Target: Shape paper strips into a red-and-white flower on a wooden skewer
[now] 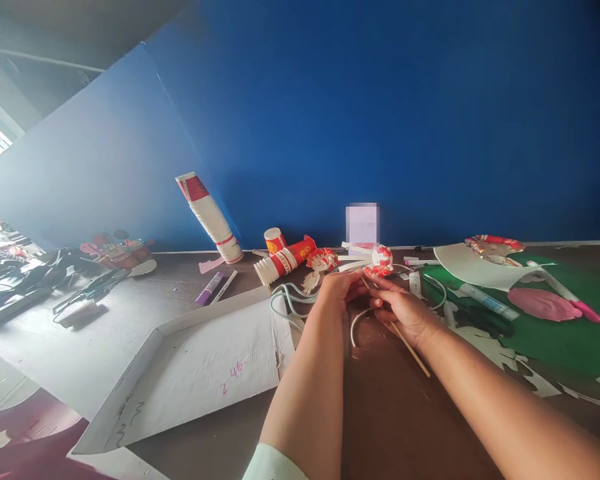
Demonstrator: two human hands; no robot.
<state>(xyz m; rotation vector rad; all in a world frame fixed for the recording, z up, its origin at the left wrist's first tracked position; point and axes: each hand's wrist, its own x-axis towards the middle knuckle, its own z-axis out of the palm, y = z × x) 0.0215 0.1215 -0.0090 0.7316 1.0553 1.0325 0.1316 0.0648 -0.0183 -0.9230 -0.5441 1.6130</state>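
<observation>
A thin wooden stick point(414, 355) slants down from between my two hands toward the front right. My right hand point(405, 308) is closed around its middle, fingers bent. At the stick's upper end, the fingers of my left hand point(341, 290) are closed on it, partly hidden by the hand itself. Just beyond my fingertips sits a round red-and-white piece point(381, 259) that looks like woven paper. A pale cord point(355, 328) curves out below my hands, and more looped cord point(286, 293) lies left of my left wrist.
A shallow white cardboard tray point(205, 373) lies at left. Behind it are stacked paper cups point(213, 227), toppled cups point(286, 261) and a purple glue stick point(210, 288). At right, a green mat point(570, 347) carries a pink oval point(543, 304), a marker point(563, 293) and paper scraps point(487, 343). A blue partition point(380, 120) stands behind.
</observation>
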